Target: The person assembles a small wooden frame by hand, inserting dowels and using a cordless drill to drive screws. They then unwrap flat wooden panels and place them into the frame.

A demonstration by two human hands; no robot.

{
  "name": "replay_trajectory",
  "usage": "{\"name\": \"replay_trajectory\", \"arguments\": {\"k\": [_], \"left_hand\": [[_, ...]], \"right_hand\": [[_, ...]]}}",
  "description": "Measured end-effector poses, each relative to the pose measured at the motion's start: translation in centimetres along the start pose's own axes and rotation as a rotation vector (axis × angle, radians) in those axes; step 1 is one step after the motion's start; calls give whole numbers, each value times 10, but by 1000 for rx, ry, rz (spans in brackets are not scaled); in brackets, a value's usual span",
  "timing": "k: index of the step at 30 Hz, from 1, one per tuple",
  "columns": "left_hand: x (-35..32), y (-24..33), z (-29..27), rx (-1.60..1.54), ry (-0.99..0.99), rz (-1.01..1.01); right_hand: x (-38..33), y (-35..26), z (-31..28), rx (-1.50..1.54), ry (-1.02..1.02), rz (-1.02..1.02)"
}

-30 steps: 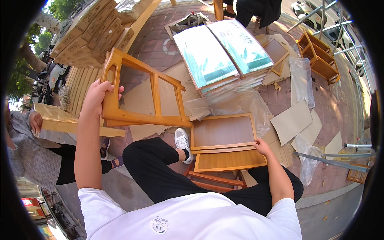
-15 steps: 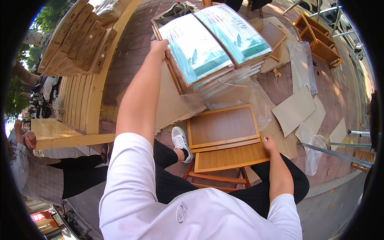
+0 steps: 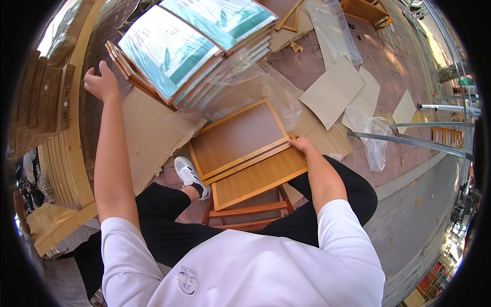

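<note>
Left hand (image 3: 102,82): in the upper left of the frame, arm stretched far out. The fingers are loosely curled and hold nothing; they are just beside the left corner of the framed pictures.
Right hand (image 3: 303,145): in the middle of the frame, a little to the right. It rests on the right edge of the wooden panels; the fingers lie on the edge, but I cannot tell if they really grip it.
Wooden panels (image 3: 240,138): two flat panels with light frames, in the middle of the frame. The upper one lies tilted and partly over the lower one (image 3: 261,179). Both rest on a small wooden stool (image 3: 250,211) in front of the person's knees.
Framed pictures (image 3: 166,51): a stack at the top of the frame, the top ones with a white and green leaf print, in thin brown frames.
Plastic wrap (image 3: 245,84): clear, crumpled, between the stack and the panels.
Cardboard sheets (image 3: 332,92): flat, beige, on the brick floor (image 3: 388,66) in the upper right.
Shoe (image 3: 189,176): white, left of the panels, near the stool.
Wooden slats (image 3: 61,169): along the left edge of the frame.
</note>
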State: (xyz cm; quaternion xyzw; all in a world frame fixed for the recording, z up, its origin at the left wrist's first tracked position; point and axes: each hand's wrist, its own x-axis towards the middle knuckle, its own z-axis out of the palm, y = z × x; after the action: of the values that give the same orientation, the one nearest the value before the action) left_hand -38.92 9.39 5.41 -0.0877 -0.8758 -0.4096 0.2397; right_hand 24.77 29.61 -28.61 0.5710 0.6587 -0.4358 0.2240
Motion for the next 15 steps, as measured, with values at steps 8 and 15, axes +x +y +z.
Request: {"name": "replay_trajectory", "arguments": {"k": [8,15], "left_hand": [[-354,-252,-34,265,-741,-379],[-424,-304,-38,230,-992,-968]], "right_hand": [[17,-37,11,-61,135,-191],[23,-54,46,-41,185,-167]]}}
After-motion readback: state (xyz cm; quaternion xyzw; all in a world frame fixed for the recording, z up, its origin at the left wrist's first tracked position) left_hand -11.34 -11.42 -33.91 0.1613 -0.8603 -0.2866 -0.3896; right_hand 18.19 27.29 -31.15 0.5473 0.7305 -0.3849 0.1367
